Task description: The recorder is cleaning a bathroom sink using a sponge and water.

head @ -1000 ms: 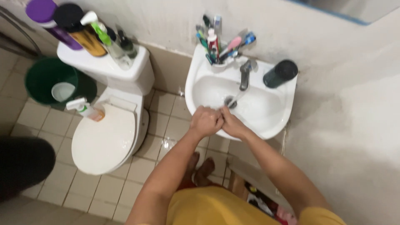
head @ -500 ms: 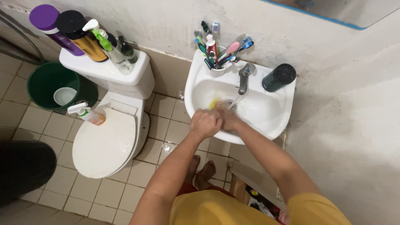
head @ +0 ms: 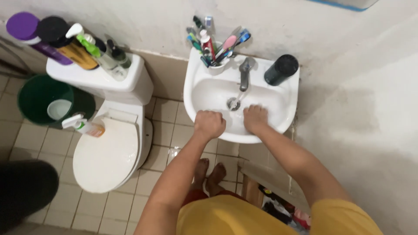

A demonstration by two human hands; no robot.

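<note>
head view: both hands over a white sink (head: 287, 119).
left hand (head: 209, 124): clenched in a fist, grasping nothing visible, at the basin's front edge.
right hand (head: 255, 118): fingers curled down, resting inside the basin; whether it grips anything cannot be told.
faucet (head: 244, 74): beyond and between the hands.
dark cup (head: 281, 69): beyond the right hand.
toothbrush holder (head: 216, 65): beyond the left hand.

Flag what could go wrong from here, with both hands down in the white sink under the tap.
The dark cylindrical cup stands on the white ceramic sink's back ledge, close above the right hand; a raised hand might knock it off. The left hand is at the front rim, so water from the metal tap could splash onto the tiled floor by the bare feet, risking a slip.
</note>
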